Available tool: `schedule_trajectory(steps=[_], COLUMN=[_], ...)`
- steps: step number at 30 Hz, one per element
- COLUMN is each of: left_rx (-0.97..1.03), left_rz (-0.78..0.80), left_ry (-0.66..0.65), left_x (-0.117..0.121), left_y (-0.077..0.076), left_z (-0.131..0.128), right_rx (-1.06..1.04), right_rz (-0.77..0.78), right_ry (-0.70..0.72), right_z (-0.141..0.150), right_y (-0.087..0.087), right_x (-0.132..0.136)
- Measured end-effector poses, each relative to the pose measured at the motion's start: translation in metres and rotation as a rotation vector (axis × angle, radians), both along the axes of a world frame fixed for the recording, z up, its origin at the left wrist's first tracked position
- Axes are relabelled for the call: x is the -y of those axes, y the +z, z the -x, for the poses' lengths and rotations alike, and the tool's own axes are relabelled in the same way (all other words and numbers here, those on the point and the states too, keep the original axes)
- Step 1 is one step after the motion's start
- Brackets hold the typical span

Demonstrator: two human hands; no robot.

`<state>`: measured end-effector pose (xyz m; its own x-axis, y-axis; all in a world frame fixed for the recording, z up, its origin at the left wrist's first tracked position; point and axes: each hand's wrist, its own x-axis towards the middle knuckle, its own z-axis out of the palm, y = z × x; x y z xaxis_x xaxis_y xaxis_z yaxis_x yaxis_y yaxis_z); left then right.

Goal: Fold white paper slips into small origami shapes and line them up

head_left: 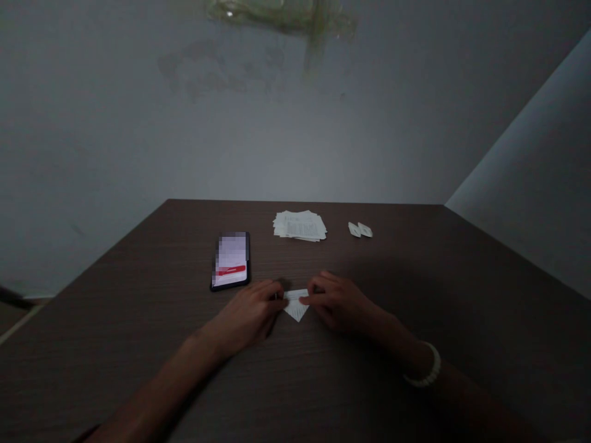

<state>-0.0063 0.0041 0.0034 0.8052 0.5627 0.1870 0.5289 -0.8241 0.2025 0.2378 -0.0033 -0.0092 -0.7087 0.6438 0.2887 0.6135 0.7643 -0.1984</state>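
A small white paper (295,306), folded to a downward-pointing triangle, lies on the dark wooden table (138,344) between my two hands. My left hand (252,311) has its fingers curled, their tips pinching the paper's left edge. From the other side, my right hand (335,301) presses its closed fingertips on the paper's right top edge. On that wrist sits a white beaded bracelet (425,369).
A lit phone (231,260) lies left of centre beyond my left hand. A stack of printed paper slips (300,225) sits farther back, with two small folded paper pieces (360,230) to its right. A grey wall rises behind the table.
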Motion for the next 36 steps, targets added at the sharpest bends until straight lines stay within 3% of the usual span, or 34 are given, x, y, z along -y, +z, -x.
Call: schedule_trajectory(steps=[8, 18, 26, 36], left_rx=[-0.017, 0.014, -0.024, -0.061], left_rz=[0.034, 0.029, 0.048, 0.063], left_ry=[0.029, 0.067, 0.091, 0.137], left_x=[0.002, 0.002, 0.002, 0.001], left_y=[0.012, 0.011, 0.011, 0.01], left_z=[0.006, 0.005, 0.006, 0.009], right_rx=[-0.012, -0.063, 0.032, 0.024], right_rz=[0.043, -0.056, -0.021, 0.04], right_ry=[-0.032, -0.102, -0.01, -0.138], right_z=[0.002, 0.017, 0.022, 0.0], right_y=[0.007, -0.012, -0.004, 0.002], right_x=[0.005, 0.0, 0.002, 0.005])
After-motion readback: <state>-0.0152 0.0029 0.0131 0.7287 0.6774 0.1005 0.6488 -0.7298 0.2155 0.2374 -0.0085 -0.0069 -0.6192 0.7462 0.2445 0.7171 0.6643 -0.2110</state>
